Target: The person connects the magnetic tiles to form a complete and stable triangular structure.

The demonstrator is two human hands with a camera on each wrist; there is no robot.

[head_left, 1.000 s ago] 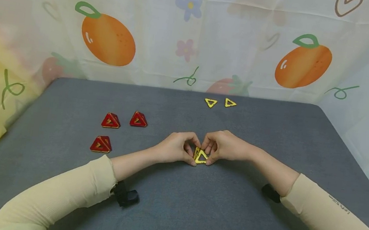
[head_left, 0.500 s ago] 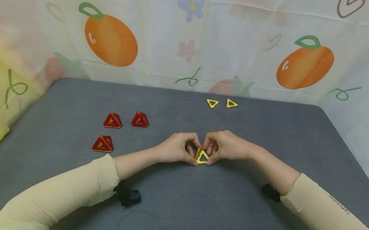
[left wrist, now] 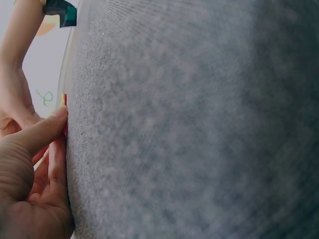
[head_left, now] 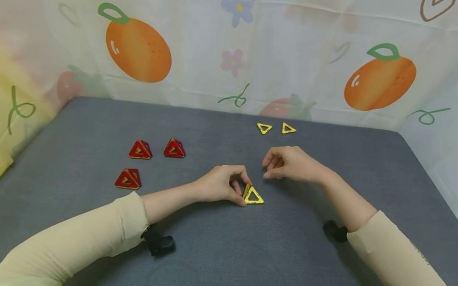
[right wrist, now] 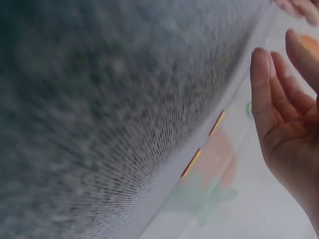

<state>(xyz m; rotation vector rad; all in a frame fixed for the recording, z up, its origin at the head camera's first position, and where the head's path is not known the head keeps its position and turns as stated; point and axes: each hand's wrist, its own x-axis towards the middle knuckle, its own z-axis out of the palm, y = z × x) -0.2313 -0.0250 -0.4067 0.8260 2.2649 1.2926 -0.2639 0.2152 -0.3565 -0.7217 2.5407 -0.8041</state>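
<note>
My left hand [head_left: 224,184] pinches two yellow triangular frame tiles [head_left: 254,203] by their left side, near the middle of the table. One tile faces the head camera; the other leans behind it at the left, partly covered by my fingers. A thin yellow and red tile edge [left wrist: 64,99] shows beyond the thumb in the left wrist view. Up and to the right of these tiles, my right hand [head_left: 292,164] hovers apart from them, fingers loosely bent and holding nothing. In the right wrist view its fingers [right wrist: 262,94] are spread from the thumb.
Two more yellow triangular tiles [head_left: 263,133] [head_left: 288,132] lie flat at the table's far edge. Three red pyramids stand on the left: one nearer [head_left: 128,179], two farther back [head_left: 140,150] [head_left: 174,148]. A printed curtain [head_left: 204,63] hangs behind the grey table [head_left: 214,265].
My right hand has let go of the yellow tiles and moved up and to the right. The left hand keeps its pinch in the same place.
</note>
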